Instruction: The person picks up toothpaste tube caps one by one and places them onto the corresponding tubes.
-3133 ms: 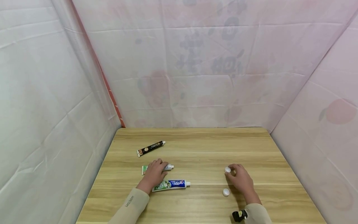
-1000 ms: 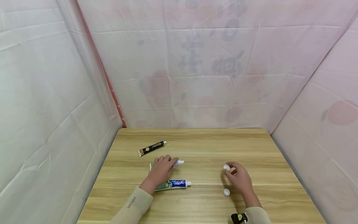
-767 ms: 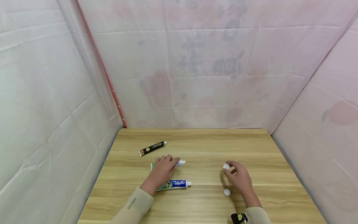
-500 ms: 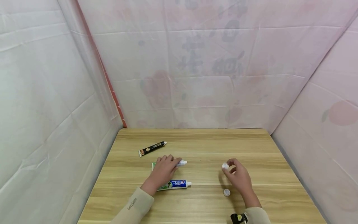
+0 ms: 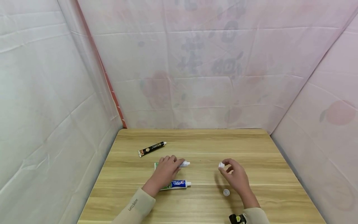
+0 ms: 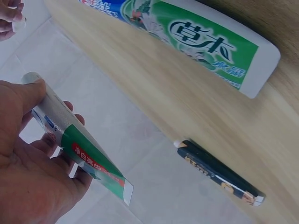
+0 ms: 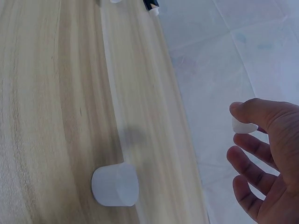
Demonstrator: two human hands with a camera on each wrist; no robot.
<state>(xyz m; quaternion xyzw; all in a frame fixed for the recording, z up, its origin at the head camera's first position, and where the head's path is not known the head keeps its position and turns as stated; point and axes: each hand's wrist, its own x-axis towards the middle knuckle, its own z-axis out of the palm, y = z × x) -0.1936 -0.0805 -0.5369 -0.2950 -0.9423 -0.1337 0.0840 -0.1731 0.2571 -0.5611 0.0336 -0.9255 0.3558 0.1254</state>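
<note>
My left hand (image 5: 165, 171) grips a white-and-green toothpaste tube (image 6: 91, 151), its bare nozzle pointing right in the head view. In the left wrist view the thumb lies over the tube's upper end and the fingers pass behind it. My right hand (image 5: 236, 175) pinches a small white cap (image 5: 221, 165) between thumb and fingers, above the table and a short way right of that nozzle. A second white cap (image 7: 115, 185) stands on the table below the right hand. Just in front of the left hand lies a larger blue-and-green toothpaste tube (image 5: 179, 184), partly hidden by the forearm.
Farther back on the left of the wooden table (image 5: 201, 208) lies a slim black tube (image 5: 152, 149) with a white tip. Pale printed sheets (image 5: 195, 93) wall the table at the back and both sides. A black device (image 5: 237, 218) sits at the right wrist.
Both hands have moved toward each other: the left carries its toothpaste tube rightward, while the right has lifted its cap, tilted it and brought it left. The other tubes stay put.
</note>
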